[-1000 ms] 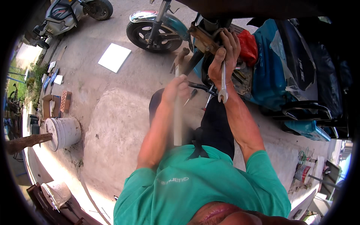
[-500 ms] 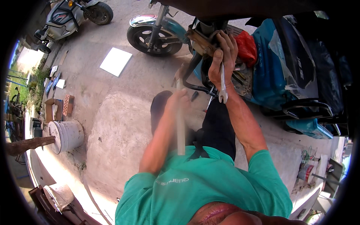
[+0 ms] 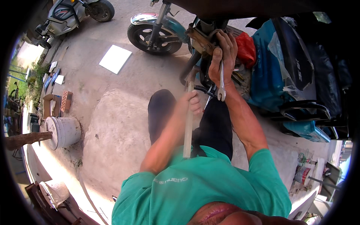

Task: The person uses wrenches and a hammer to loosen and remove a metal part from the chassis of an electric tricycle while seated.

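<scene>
My left hand is closed round the pale wooden handle of a hammer. The hammer's head, at the far end, is slightly blurred and lies close to a black tube below a rusty metal bracket; whether they touch I cannot tell. Up at the bracket, my right hand has its fingers bent over the bracket's right end. A silver wrench lies along the palm under my thumb, its open-ended jaw pointing back at my wrist. The wrench's other end is hidden by the hand.
A motorcycle front wheel stands beyond the bracket. To the right are a red plastic bag and blue bodywork. A white board lies on the concrete floor. At left stand a white bucket, a brick and a parked scooter.
My left hand has swung the hammer to the right, bringing its head nearer the black tube and bracket. My right hand and the wrench stay in nearly the same place.
</scene>
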The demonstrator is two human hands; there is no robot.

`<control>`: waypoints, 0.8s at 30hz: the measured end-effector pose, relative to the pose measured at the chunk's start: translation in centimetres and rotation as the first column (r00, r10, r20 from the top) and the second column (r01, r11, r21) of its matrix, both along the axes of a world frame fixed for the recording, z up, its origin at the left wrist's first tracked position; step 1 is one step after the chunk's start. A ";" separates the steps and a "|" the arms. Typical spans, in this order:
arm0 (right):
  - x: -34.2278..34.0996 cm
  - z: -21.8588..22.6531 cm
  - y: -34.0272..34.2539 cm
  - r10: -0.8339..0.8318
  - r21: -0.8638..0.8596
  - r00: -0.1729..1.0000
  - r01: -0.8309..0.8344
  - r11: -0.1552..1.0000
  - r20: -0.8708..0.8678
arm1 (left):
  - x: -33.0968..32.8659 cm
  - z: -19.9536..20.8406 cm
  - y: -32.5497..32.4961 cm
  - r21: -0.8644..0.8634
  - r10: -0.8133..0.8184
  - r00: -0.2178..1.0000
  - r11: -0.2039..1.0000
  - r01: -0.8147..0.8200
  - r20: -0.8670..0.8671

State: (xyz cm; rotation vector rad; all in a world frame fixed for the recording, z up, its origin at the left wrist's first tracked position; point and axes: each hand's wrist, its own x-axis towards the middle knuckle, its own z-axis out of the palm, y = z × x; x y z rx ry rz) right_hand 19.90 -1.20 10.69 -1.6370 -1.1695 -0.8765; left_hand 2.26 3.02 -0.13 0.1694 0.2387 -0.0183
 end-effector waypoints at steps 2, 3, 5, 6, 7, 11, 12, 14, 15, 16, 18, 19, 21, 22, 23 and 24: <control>-0.1 -0.1 0.2 0.004 0.020 1.000 -0.004 1.000 -0.001 | 0.1 -0.5 0.3 -0.050 -0.022 0.999 0.998 0.024 0.043; 0.1 -0.4 0.3 -0.004 0.027 1.000 0.004 1.000 -0.003 | 0.5 1.7 0.4 -0.056 -0.040 0.993 0.997 0.047 0.115; -0.2 -0.7 0.2 -0.013 0.035 1.000 0.013 0.999 0.009 | 0.5 2.6 0.3 -0.009 -0.051 0.984 0.999 0.053 0.170; -0.1 -0.2 0.5 -0.011 0.048 0.999 0.010 0.999 0.030 | 0.6 2.5 0.6 0.056 -0.042 0.986 0.998 0.034 0.160; 0.0 0.2 0.7 -0.009 0.061 0.999 0.006 0.998 0.050 | 0.5 2.4 0.9 0.121 -0.033 0.988 0.993 0.014 0.151; -0.2 0.2 0.3 0.005 0.044 0.999 -0.008 0.999 0.047 | -2.0 2.0 2.3 0.208 0.042 0.987 0.978 -0.009 -0.157; -0.3 0.4 0.4 0.016 0.053 0.999 -0.019 0.998 0.048 | -2.1 2.0 2.9 0.194 0.086 0.980 0.980 -0.050 -0.180; -0.4 0.2 0.4 0.008 0.060 0.999 -0.011 0.998 0.035 | -2.3 2.4 4.2 0.157 0.140 0.961 0.982 -0.104 -0.239; -0.4 0.1 0.5 0.000 0.060 1.000 -0.001 0.998 0.030 | -2.0 1.6 5.1 0.110 0.128 0.968 0.988 -0.106 -0.216; -0.5 0.1 0.7 -0.007 0.060 1.000 0.006 0.998 0.026 | -1.6 0.3 6.0 0.063 0.118 0.974 0.992 -0.108 -0.191; -0.5 0.1 0.9 -0.005 0.061 0.999 0.002 0.998 0.034 | -0.3 -0.7 6.9 0.038 0.099 0.982 0.995 -0.094 -0.161; -0.5 0.0 0.9 -0.008 0.056 0.999 0.006 0.998 0.035 | 0.6 0.9 6.8 0.047 0.065 0.994 0.997 -0.061 -0.093; -0.3 -0.1 1.0 -0.013 0.050 1.000 0.012 0.999 0.024 | 1.4 4.7 6.6 0.068 -0.009 0.999 0.998 0.007 0.031; -0.4 -0.1 0.9 -0.018 0.045 1.000 0.018 0.999 0.015 | 1.0 4.2 6.5 0.108 -0.004 1.000 0.994 0.002 0.015; -0.6 -0.6 0.6 -0.024 0.030 1.000 0.023 0.999 0.008 | 0.3 3.3 6.5 0.149 0.001 1.000 0.989 -0.001 -0.001; -0.6 -0.7 0.6 -0.028 0.031 1.000 0.028 0.999 0.011 | 0.3 2.9 6.8 0.205 0.008 1.000 0.979 -0.007 -0.007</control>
